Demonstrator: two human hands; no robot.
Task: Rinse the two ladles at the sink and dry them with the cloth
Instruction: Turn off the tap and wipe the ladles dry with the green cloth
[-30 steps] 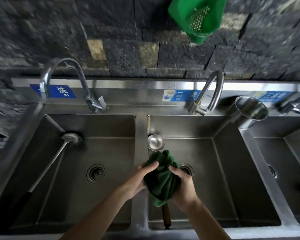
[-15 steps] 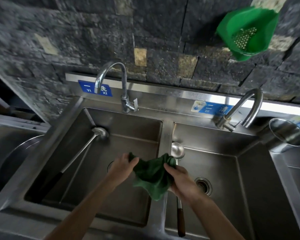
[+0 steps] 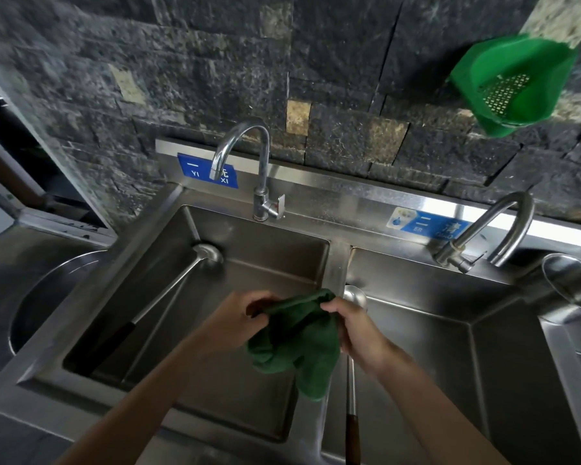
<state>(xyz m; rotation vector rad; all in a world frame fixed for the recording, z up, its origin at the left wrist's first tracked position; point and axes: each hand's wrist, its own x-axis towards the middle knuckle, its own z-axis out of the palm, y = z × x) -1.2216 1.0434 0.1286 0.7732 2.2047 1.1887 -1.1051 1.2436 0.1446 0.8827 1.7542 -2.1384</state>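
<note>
A dark green cloth point(image 3: 302, 344) hangs between my two hands above the divider of the steel sink point(image 3: 336, 263). My left hand point(image 3: 245, 317) grips its left edge and my right hand point(image 3: 353, 327) grips its right edge. One steel ladle point(image 3: 350, 374) with a brown handle lies in the right basin, its bowl just beyond my right hand, its shaft partly hidden by hand and cloth. A second long ladle point(image 3: 168, 290) with a dark handle leans diagonally in the left basin, bowl against the back wall.
A tap point(image 3: 249, 162) stands behind the left basin and another tap point(image 3: 493, 229) behind the right one. A steel cup point(image 3: 574, 283) sits at the right rim. A green plastic strainer point(image 3: 514, 85) hangs on the stone wall. A round steel basin point(image 3: 47, 297) lies left.
The view has swung left toward the left basin. My hands have moved apart, spreading the cloth, which was bunched around the right ladle's shaft a second ago.
</note>
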